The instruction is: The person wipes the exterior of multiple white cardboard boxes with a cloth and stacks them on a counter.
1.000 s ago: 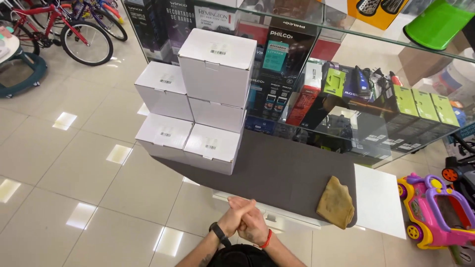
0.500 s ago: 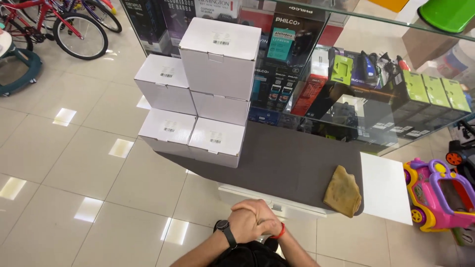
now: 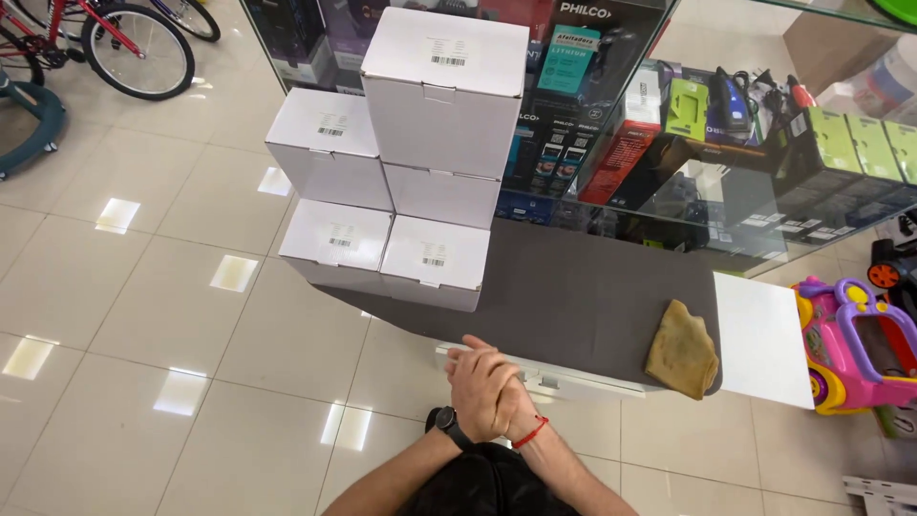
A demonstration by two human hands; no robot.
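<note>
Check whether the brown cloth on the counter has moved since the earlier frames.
No. The brown cloth lies at the same spot beside the white sheet on the counter; only the camera shifted.

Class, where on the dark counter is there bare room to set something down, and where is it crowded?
Free: the dark counter between the white boxes and the yellow cloth, plus the white panel at right. Crowded: the left end, where boxes stack.

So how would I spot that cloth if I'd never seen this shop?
Find the dark grey counter in front of the glass display case. White boxes are stacked at its left end; go to the opposite end, at the near edge. The cloth lies there crumpled beside a white panel, the only soft, mustard-brown thing on the counter.
</note>
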